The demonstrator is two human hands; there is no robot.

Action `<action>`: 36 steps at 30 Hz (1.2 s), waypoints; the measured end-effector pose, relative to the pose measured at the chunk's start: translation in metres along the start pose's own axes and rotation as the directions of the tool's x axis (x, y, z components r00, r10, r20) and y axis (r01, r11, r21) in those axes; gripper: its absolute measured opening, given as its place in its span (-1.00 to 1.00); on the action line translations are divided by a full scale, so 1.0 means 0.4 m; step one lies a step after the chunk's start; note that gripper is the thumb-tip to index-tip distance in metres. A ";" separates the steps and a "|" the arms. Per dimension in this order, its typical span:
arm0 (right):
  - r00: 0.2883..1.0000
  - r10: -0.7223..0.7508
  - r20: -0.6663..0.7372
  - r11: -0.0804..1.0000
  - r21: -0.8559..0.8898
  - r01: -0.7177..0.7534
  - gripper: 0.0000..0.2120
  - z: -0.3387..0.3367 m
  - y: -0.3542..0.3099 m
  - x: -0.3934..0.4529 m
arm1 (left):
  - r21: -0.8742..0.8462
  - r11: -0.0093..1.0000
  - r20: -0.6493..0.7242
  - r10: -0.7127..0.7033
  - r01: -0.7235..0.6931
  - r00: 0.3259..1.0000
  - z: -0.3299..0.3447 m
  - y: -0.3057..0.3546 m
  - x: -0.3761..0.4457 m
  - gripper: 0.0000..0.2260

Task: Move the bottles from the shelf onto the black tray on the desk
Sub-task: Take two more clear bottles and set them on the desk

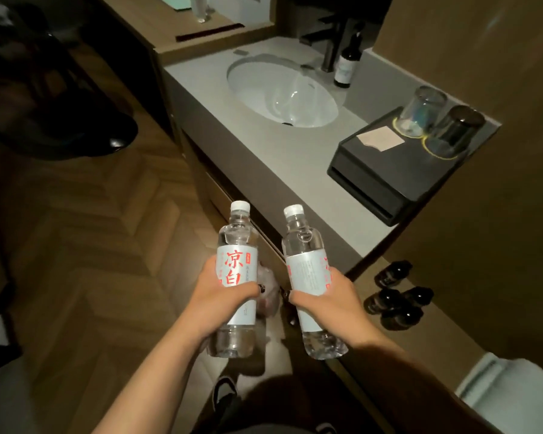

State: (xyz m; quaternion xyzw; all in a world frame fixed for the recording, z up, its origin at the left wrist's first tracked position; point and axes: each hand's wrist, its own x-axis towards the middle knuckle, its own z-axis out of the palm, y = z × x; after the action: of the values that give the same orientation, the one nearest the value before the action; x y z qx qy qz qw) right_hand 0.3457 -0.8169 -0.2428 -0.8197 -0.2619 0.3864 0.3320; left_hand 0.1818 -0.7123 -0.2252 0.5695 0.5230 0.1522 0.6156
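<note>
From the head camera, the left hand [215, 291] wraps its fingers around the labelled middle of a clear water bottle [236, 278], and the right hand [326, 300] grips a second water bottle [308, 281] the same way; both white caps point away from the fingers, toward the grey counter [264, 145]. Beyond the right fingers and well apart, the black tray [392, 170] sits on that counter carrying two upturned glasses [438, 126] beside the sink [281, 90].

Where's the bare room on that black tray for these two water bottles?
The black tray is bare along its near half, below the paper card. Its far right corner is crowded by two upturned glasses. Countertop between sink and tray is also free.
</note>
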 end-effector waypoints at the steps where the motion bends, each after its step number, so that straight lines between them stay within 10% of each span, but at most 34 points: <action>1: 1.000 0.002 0.018 1.000 0.011 -0.003 -0.52 0.030 -0.020 0.013 | -0.007 1.000 0.002 -0.013 0.013 1.000 -0.036 -0.002 0.013 -0.55; 12: 0.972 -0.173 0.158 0.983 -0.038 0.181 -0.79 0.285 -0.299 0.106 | -0.148 0.982 -0.057 -0.129 0.120 0.990 -0.367 -0.007 0.105 -0.57; 36: 0.947 -0.217 0.236 0.975 -0.005 0.224 -0.60 0.577 -0.755 0.724 | -0.249 0.949 -0.220 -0.252 0.195 0.942 -0.808 0.125 0.703 -0.40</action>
State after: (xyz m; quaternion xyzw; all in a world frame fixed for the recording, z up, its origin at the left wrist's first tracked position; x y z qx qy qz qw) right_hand 0.2706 -0.3453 -0.2612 -0.7392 -0.3951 0.4365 0.3270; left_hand 0.0523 -0.3015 -0.2511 0.4096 0.6372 0.2091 0.6185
